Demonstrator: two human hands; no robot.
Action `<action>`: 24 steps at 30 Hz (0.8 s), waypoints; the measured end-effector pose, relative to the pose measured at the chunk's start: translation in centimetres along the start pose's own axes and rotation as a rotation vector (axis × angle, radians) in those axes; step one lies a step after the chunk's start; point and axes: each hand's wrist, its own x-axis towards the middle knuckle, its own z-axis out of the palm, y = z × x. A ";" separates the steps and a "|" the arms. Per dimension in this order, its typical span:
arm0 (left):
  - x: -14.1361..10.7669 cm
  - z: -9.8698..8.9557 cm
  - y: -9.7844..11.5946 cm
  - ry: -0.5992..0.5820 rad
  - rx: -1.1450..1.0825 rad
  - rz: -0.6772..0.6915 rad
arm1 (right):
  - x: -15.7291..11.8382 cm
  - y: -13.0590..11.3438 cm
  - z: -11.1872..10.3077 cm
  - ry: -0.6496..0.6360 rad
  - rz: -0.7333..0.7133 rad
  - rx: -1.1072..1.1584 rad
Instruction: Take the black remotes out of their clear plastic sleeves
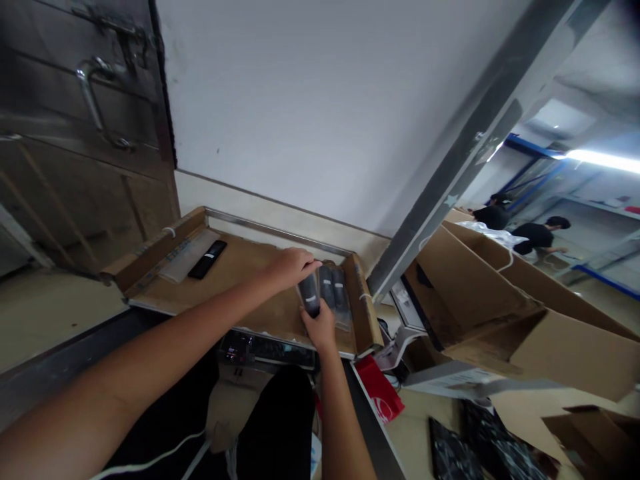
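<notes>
Along the left edge, a steel handle (95,100) is jutting from a dark metal door (60,153), and just right of it a shallow cardboard tray (155,250) is sitting against the wall, with a black remote control (207,259) lying beside a clear plastic sleeve (186,257). Over the tray's right side, the left hand (293,267) is reaching onto the top of a dark remote in a clear sleeve (309,295), though whether it is gripping or only touching I cannot tell. The right hand (320,327) is closing narrowly around that sleeve's lower end, holding it just above the tray. Two more sleeved remotes (333,288) are lying beside it, while further right a red bag (379,389) is sitting below opened cardboard boxes (475,287), and two co-workers (515,223) are working beyond them.
</notes>
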 end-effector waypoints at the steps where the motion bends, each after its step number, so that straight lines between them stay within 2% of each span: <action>1: 0.0 0.0 0.0 0.000 0.002 -0.005 | 0.0 0.0 0.0 0.001 0.004 0.001; 7: 0.2 -0.4 0.4 -0.010 -0.040 -0.004 | 0.1 0.0 -0.1 0.015 0.003 -0.001; 13: -0.4 0.0 0.9 0.016 -0.025 -0.118 | -0.1 -0.5 -0.2 0.002 0.007 0.016; 16: -0.2 0.1 1.6 -0.001 -0.004 -0.026 | -0.1 -0.6 -0.2 0.015 0.013 0.015; 19: 1.1 -0.2 2.8 -0.038 0.032 0.090 | -0.1 -0.5 -0.1 0.025 0.043 0.040; 24: 4.1 -2.4 4.5 -0.047 0.055 0.265 | 0.1 -0.3 0.1 0.054 0.059 0.148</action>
